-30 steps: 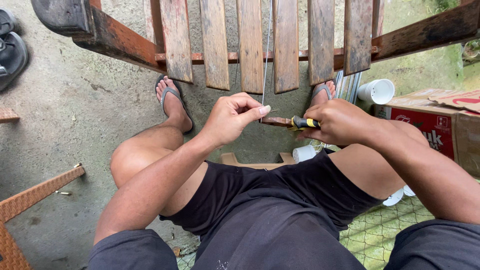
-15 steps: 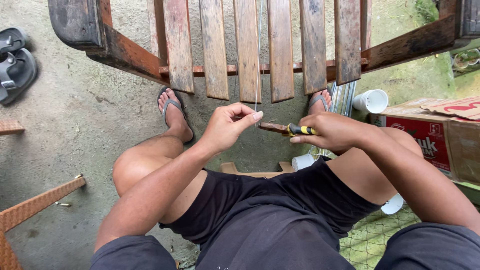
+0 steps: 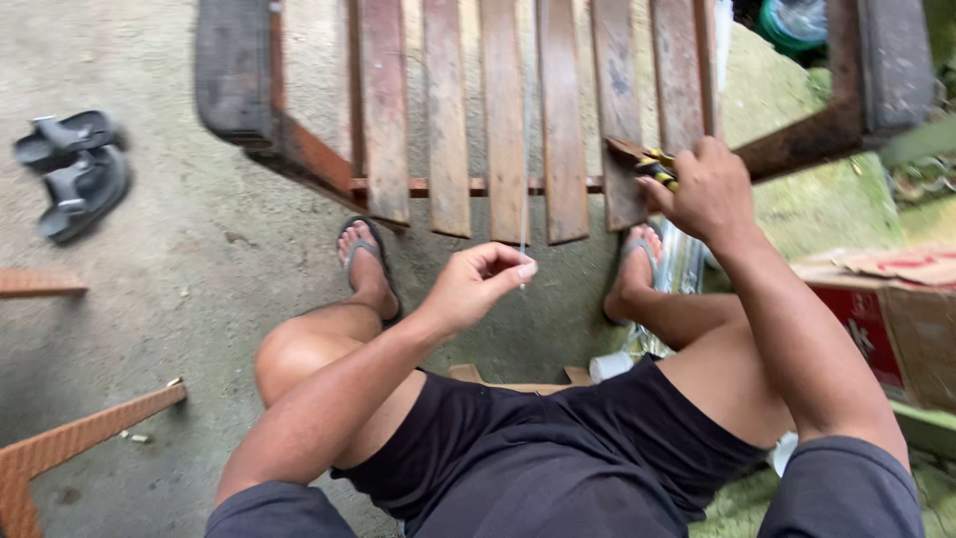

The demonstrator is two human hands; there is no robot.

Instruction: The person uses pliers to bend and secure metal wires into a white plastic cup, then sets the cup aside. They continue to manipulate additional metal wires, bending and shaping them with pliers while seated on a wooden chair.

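I sit facing a wooden slatted frame [image 3: 506,120] that leans toward me. My left hand [image 3: 480,286] is below the slats, its thumb and fingers pinched on a thin pale line [image 3: 525,149] that runs up along a slat. My right hand [image 3: 703,187] is raised to the right end of the slats, closed on a small tool with a yellow and black handle [image 3: 652,165], whose brown tip rests against a slat.
A pair of dark sandals [image 3: 78,167] lies on the concrete at the left. A red cardboard box [image 3: 896,309] stands at the right. A brown woven piece [image 3: 70,448] pokes in at lower left. My feet in flip-flops [image 3: 366,261] rest under the frame.
My right hand with the tool has risen from beside the left hand to the slats at upper right. The left hand has dropped a little, still pinching the line.
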